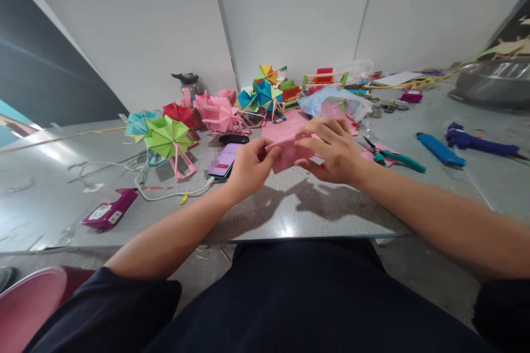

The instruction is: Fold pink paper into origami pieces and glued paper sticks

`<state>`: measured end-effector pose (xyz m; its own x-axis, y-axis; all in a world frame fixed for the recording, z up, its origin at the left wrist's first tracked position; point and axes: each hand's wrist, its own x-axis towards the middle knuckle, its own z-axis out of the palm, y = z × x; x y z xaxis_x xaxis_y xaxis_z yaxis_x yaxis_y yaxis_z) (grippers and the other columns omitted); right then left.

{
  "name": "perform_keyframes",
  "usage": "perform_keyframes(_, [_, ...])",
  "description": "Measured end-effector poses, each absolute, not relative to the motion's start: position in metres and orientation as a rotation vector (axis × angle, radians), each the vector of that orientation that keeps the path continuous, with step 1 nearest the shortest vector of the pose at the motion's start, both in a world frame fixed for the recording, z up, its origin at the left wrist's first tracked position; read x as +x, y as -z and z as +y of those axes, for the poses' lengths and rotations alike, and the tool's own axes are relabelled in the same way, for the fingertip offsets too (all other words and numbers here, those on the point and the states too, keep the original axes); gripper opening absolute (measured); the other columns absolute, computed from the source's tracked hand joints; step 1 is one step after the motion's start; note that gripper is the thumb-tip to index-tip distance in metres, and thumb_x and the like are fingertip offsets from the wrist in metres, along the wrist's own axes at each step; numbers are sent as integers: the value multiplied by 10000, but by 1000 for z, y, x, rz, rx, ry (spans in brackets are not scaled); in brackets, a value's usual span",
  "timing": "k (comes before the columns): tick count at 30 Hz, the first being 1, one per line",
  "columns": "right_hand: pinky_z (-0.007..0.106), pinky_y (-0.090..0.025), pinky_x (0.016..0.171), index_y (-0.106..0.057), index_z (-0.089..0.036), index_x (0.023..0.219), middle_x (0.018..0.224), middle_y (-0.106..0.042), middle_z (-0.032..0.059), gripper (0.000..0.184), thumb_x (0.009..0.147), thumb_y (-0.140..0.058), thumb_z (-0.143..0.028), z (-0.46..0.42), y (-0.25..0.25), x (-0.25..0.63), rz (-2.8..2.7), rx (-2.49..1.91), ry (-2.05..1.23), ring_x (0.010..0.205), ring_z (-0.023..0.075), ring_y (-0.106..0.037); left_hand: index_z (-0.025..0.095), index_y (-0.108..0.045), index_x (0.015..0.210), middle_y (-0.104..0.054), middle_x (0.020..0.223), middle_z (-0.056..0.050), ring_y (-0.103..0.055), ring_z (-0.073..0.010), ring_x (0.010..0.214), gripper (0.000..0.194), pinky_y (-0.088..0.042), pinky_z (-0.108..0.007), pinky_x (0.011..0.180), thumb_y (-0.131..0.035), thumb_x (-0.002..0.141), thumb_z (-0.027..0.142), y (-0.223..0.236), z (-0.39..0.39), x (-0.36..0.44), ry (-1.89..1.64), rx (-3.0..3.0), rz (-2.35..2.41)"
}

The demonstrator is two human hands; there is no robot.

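Grey worktop [290,218] beneath, left hand [252,167] pinches pink paper [285,157] between thumb and finger, right hand [333,149] grips its other end more loosely, folding seemingly unfinished, while a pink sheet [281,128] lies behind and assembled paper wheels [168,135] stand beyond.

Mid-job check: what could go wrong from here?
The thin pink paper, pinched by the left hand and touched by the right hand, might crease unevenly if the grip shifts. The left forearm looks close to the white cable plugged into the lit-screen phone and could snag it. The teal-handled metal pliers lie near the right forearm, which might knock them.
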<state>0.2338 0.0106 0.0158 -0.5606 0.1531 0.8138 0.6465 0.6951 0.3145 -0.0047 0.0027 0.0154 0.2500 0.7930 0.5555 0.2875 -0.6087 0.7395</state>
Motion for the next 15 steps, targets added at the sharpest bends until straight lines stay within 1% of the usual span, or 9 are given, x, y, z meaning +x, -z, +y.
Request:
perform_keyframes(2, [472, -416, 962, -670, -249, 1169, 1249, -743, 90, 289, 1080, -539, -490, 6, -16, 229, -2095, -624, 709, 1171, 284, -620, 164, -715, 904, -699, 720, 1, -595, -110, 611, 188, -442, -229, 580, -692, 969, 339, -12, -1, -5, -1319, 2277, 986])
perform_keyframes(3, [468, -407, 970, -664, -247, 1174, 1228, -756, 84, 231, 1089, -528, -414, 4, -16, 227, -2100, -628, 690, 1145, 273, -636, 164, -722, 915, -706, 722, 2, -596, -111, 612, 182, -442, -231, 590, -689, 977, 332, -11, -3, -5, -1313, 2370, 974])
perform_keyframes(5, [457, -391, 976, -663, -245, 1114, 1124, -784, 58, 149, 1076, -520, -264, 0, -15, 223, -2137, -626, 653, 1053, 246, -668, 163, -728, 936, -718, 731, -2, -610, -113, 622, 177, -454, -236, 612, -691, 990, 327, -8, -8, -5, -1327, 2489, 933])
perform_keyframes(7, [442, -390, 959, -658, -235, 1049, 1003, -788, 39, 158, 1047, -514, -170, -2, -12, 221, -2184, -613, 597, 950, 225, -684, 163, -732, 967, -729, 745, -9, -623, -118, 634, 169, -468, -239, 626, -694, 999, 325, -7, -11, -5, -1352, 2546, 895])
perform_keyframes(9, [436, -397, 941, -656, -222, 1038, 958, -784, 45, 168, 1029, -508, -142, -2, -10, 220, -2200, -594, 541, 892, 223, -689, 167, -734, 994, -737, 757, -12, -631, -119, 639, 165, -481, -239, 631, -692, 1009, 326, -6, -13, -5, -1363, 2562, 872])
perform_keyframes(11, [432, -403, 934, -658, -217, 1051, 956, -787, 53, 179, 1019, -503, -133, -1, -7, 220, -2193, -584, 491, 860, 223, -691, 170, -734, 995, -735, 753, -9, -632, -117, 635, 160, -484, -235, 626, -695, 1010, 324, -7, -13, -4, -1369, 2567, 862])
perform_keyframes(15, [411, -409, 905, -662, -225, 1052, 944, -791, 46, 172, 1018, -516, -140, 2, -3, 220, -2164, -590, 394, 836, 212, -697, 169, -732, 967, -734, 736, -4, -633, -115, 623, 144, -480, -230, 615, -717, 1000, 308, -8, -14, -3, -1433, 2585, 838])
